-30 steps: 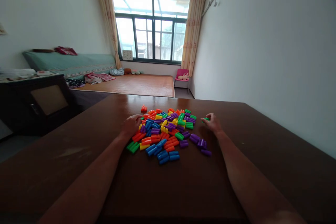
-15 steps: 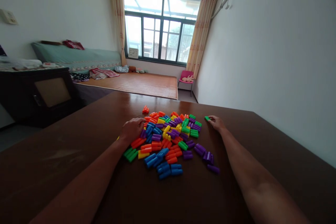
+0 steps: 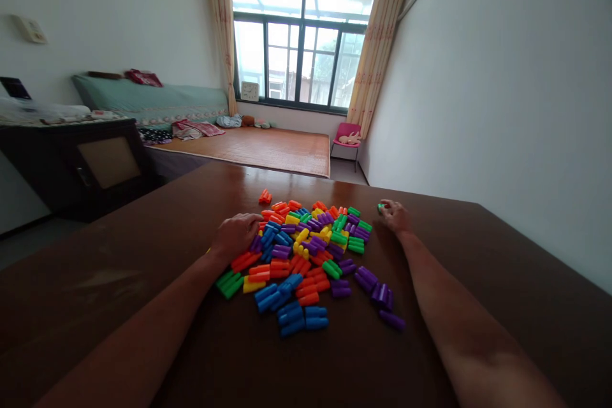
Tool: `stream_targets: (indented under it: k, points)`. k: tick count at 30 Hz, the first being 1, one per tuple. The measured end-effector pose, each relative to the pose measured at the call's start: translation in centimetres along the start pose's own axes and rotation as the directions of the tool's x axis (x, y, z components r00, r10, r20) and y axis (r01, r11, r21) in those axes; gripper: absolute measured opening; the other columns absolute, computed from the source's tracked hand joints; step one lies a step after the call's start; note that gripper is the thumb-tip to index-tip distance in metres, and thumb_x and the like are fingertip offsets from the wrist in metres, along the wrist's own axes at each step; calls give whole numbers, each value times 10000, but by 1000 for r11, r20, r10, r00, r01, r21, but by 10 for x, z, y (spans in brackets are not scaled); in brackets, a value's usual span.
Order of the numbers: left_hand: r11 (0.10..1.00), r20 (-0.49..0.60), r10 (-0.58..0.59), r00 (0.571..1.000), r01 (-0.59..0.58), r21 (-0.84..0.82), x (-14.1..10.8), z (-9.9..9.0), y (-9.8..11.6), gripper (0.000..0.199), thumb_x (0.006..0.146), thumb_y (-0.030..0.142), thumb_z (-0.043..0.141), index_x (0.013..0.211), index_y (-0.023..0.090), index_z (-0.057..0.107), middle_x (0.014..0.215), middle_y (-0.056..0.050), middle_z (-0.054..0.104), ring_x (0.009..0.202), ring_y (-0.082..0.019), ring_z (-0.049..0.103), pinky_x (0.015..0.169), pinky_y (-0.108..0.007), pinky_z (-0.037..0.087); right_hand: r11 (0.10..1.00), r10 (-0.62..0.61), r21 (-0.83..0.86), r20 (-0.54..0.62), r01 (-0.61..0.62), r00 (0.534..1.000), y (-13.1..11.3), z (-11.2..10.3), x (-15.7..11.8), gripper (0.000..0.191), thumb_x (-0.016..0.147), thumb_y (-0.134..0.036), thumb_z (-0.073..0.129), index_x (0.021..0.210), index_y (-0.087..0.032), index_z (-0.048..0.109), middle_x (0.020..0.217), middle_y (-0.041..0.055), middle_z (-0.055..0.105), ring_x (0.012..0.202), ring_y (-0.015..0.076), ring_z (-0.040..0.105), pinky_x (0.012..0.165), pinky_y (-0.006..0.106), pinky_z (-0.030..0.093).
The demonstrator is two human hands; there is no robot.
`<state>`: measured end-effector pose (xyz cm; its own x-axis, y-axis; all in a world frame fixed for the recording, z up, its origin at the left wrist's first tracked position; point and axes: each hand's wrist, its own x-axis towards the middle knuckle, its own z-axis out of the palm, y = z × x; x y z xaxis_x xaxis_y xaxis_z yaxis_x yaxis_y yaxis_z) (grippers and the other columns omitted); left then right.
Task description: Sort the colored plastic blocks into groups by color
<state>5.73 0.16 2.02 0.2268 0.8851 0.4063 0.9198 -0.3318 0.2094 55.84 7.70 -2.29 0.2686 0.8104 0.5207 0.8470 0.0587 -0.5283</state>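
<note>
Many plastic pieces in orange, blue, purple, yellow and green lie in a loose pile on the brown table (image 3: 115,268). My left hand (image 3: 238,234) rests at the pile's left edge, fingers curled against the orange and blue pieces (image 3: 271,229); whether it grips one is hidden. Right of the pile, my right hand (image 3: 394,215) has its fingers closed on a green piece (image 3: 381,208) at the table surface. Purple pieces (image 3: 381,294) lie at the near right, blue ones (image 3: 291,319) at the near edge, and a small orange cluster (image 3: 264,196) sits apart at the far side.
Beyond the table is a low bed (image 3: 277,148) with folded cloths (image 3: 196,129) on it. A dark cabinet (image 3: 71,159) stands at the left. A pink chair (image 3: 347,134) holding a soft toy is near the window, and a white wall runs along the right.
The camera view has shifted slightly. My right hand has moved a little farther away with the green piece, which its fingers now cover more. My left hand stays by the pile.
</note>
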Motion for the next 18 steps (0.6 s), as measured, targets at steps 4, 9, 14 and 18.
stream_targets:
  k: [4,9,14,18]
  points:
    - [1000,4,-18,1000,18,0,0,0,1,343,912,362,404,1059,260,697,1049,-41,724,953,-221,659,793,-301,482,974,-145,196,176,110,974,-41,14,-5,350,849,-354,495,1108,-210,681,1102,84,702,938,210,652,912,374,488]
    - [1000,-6,2,1000,-2,-16,0,1,1,334,905,356,410,1038,263,702,1039,-35,726,960,-219,654,799,-302,479,983,-151,147,300,110,942,-79,25,-18,346,741,-424,675,1044,-261,702,915,43,737,904,229,661,935,394,472]
    - [999,-2,-5,1000,5,-33,2,3,1,331,894,351,420,1035,262,706,1045,-34,726,976,-218,648,828,-307,476,947,-52,312,392,-80,918,-71,9,-12,396,698,-423,687,1037,-219,691,795,24,714,691,166,644,679,300,517]
    - [1000,9,-1,1000,1,5,3,-5,1,342,893,355,422,1045,256,712,1040,-49,730,968,-228,651,856,-323,474,934,138,308,152,-179,979,-25,-8,6,359,685,-401,664,959,-170,651,771,46,696,683,174,641,615,285,503]
